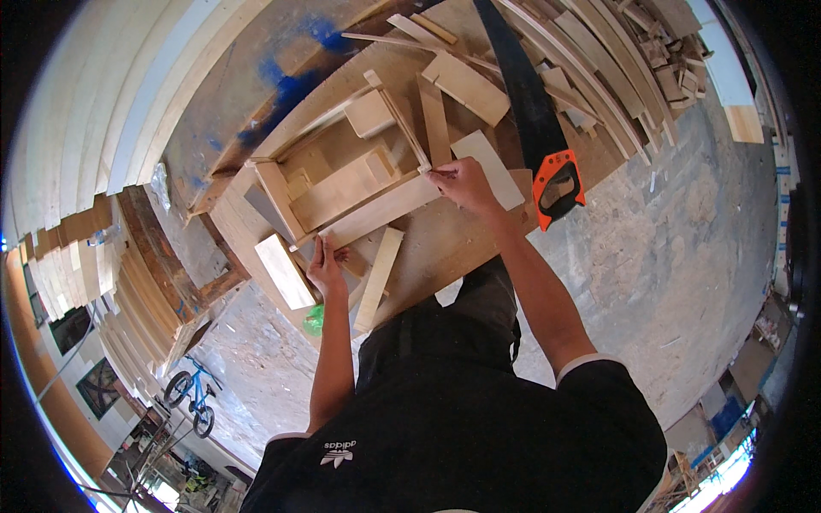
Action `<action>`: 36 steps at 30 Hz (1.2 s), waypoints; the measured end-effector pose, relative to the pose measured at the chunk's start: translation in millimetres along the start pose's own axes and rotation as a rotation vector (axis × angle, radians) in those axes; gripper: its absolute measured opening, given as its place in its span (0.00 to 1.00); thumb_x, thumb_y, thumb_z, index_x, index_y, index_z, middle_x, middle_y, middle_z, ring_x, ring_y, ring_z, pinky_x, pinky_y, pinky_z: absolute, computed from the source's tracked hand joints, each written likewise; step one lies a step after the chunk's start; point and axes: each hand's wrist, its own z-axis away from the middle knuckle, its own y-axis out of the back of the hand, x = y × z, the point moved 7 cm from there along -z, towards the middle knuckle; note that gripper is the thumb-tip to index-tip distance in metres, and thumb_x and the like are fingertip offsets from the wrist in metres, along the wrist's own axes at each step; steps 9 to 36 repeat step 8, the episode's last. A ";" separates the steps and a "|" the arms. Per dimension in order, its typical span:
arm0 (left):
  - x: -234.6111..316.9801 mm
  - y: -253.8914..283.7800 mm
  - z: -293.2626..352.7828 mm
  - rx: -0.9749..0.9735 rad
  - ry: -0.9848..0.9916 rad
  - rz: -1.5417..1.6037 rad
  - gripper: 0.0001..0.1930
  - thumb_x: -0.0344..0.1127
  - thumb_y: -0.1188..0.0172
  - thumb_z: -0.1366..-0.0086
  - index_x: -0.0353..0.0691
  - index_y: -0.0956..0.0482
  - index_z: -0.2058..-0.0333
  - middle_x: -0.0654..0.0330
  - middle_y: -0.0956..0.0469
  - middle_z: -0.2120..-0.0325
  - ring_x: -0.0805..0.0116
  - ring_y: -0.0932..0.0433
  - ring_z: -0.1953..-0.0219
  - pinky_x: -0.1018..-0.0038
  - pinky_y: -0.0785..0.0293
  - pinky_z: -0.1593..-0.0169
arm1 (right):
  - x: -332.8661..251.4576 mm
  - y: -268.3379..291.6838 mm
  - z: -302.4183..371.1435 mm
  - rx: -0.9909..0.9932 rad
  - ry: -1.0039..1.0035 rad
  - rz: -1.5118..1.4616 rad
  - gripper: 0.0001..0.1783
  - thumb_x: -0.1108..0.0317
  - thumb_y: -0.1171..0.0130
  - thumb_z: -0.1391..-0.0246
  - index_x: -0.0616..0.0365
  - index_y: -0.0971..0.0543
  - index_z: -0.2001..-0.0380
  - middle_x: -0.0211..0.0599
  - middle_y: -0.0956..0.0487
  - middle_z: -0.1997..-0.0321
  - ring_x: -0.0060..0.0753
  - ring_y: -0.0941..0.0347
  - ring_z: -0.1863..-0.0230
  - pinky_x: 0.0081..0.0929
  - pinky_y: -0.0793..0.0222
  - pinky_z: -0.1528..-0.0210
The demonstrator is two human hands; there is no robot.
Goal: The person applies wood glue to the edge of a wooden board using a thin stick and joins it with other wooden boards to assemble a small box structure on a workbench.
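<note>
A rectangular wooden frame (272, 197) with corner posts lies tilted on the worktable (445, 248). Along its near side runs a pale wooden board (376, 214). My left hand (326, 267) pinches the board's left end by the near left corner post. At the opposite end, my right hand (466, 183) has its fingers closed on the board beside the right corner post. Whether the board's ends sit in the posts cannot be made out under my fingertips. Inside the frame's outline small wood blocks (369, 114) show.
A handsaw (558, 184) with an orange and black handle lies right of the frame. Loose offcuts (466, 88) and a narrow strip (379, 278) surround it. Stacked planks (590, 51) stand at the far right, and a green crumpled thing (314, 321) is near my left forearm.
</note>
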 end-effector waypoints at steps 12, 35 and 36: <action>2.2 -2.2 1.8 0.012 0.005 0.055 0.24 0.37 0.38 0.38 0.29 0.29 0.46 0.53 0.19 0.71 0.69 0.21 0.79 0.77 0.24 0.75 | 1.4 -11.3 26.0 0.310 0.221 -0.148 0.17 0.64 0.34 0.50 0.55 0.19 0.56 0.39 0.16 0.68 0.30 0.19 0.71 0.25 0.24 0.66; 2.2 -2.2 1.8 0.012 0.005 0.055 0.24 0.37 0.38 0.38 0.29 0.29 0.46 0.53 0.19 0.71 0.69 0.21 0.79 0.77 0.24 0.75 | 1.4 -11.3 26.0 0.310 0.221 -0.148 0.17 0.64 0.34 0.50 0.55 0.19 0.56 0.39 0.16 0.68 0.30 0.19 0.71 0.25 0.24 0.66; 2.2 -2.2 1.8 0.012 0.005 0.055 0.24 0.37 0.38 0.38 0.29 0.29 0.46 0.53 0.19 0.71 0.69 0.21 0.79 0.77 0.24 0.75 | 1.4 -11.3 26.0 0.310 0.221 -0.148 0.17 0.64 0.34 0.50 0.55 0.19 0.56 0.39 0.16 0.68 0.30 0.19 0.71 0.25 0.24 0.66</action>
